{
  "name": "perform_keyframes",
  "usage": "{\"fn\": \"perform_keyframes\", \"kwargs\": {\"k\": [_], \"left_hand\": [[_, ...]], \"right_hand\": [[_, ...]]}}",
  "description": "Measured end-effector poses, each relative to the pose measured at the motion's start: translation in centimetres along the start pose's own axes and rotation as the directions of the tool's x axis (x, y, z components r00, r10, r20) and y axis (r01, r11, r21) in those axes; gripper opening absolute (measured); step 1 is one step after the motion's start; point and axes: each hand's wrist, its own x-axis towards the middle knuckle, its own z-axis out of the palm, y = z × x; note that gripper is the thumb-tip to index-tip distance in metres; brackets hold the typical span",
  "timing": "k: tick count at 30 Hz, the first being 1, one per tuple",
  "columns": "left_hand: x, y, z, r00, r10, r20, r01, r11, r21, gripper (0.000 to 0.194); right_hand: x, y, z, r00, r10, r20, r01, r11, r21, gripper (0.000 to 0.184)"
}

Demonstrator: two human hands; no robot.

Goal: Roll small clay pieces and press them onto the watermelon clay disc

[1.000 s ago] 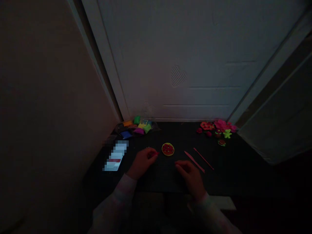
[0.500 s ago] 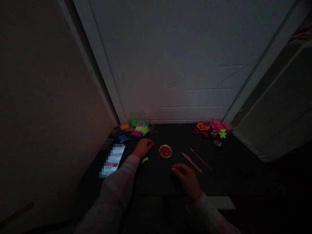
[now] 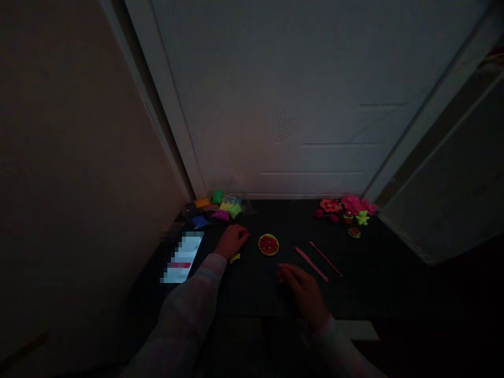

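Note:
My left hand [image 3: 233, 240] rests on the dark table just left of a small clay pizza [image 3: 268, 244]. Its fingers are closed round a small piece of red clay, mostly hidden now. The pizza has a yellow rim, a red top and small pale bits. Beside my left wrist lies a yellow clay scrap [image 3: 235, 258]. My right hand [image 3: 301, 289] is in front of the pizza, to its right, with thumb and fingers pressed together; anything between them is too dark to make out. A pink clay knife [image 3: 312, 264] and a thin pink stick tool [image 3: 326, 258] lie beyond it.
Several colourful clay packets [image 3: 220, 214] lie at the back left. A lit phone [image 3: 185, 257] is left of my left forearm. Finished clay figures, among them a green bear [image 3: 362, 217] and a pink flower [image 3: 356, 205], stand back right. A white door [image 3: 244, 131] rises behind the table.
The red clay at my left fingertips, plain to see before, is now mostly covered as that hand has turned slightly. My right hand has barely moved. The whole view has shifted a little.

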Motion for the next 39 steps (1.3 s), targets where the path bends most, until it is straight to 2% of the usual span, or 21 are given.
{"fn": "perform_keyframes", "kwargs": {"k": [9, 18, 29, 34, 39], "left_hand": [[-0.41, -0.17, 0.26, 1.000, -0.005, -0.031, 0.003, 0.998, -0.061, 0.020], [-0.27, -0.66, 0.61, 0.998, -0.045, -0.037, 0.040, 0.992, -0.117, 0.020], [-0.39, -0.46, 0.63, 0.997, -0.064, -0.052, 0.056, 0.990, -0.131, 0.026], [-0.34, -0.55, 0.70, 0.996, -0.074, -0.052, 0.066, 0.989, -0.133, 0.024], [-0.37, -0.59, 0.66, 0.995, -0.076, -0.063, 0.068, 0.989, -0.130, 0.024]], "right_hand": [[0.33, 0.41, -0.06, 0.994, -0.107, 0.015, 0.107, 0.993, -0.058, 0.024], [0.11, 0.72, -0.06, 1.000, -0.024, -0.001, 0.024, 0.993, -0.118, 0.021], [0.07, 0.26, 0.00, 0.999, -0.007, 0.041, 0.012, 0.991, -0.131, 0.020], [0.03, -0.01, 0.12, 0.999, 0.025, 0.039, -0.019, 0.990, -0.136, 0.017], [-0.02, 0.18, 0.24, 0.999, 0.035, 0.017, -0.032, 0.991, -0.129, 0.022]]}}
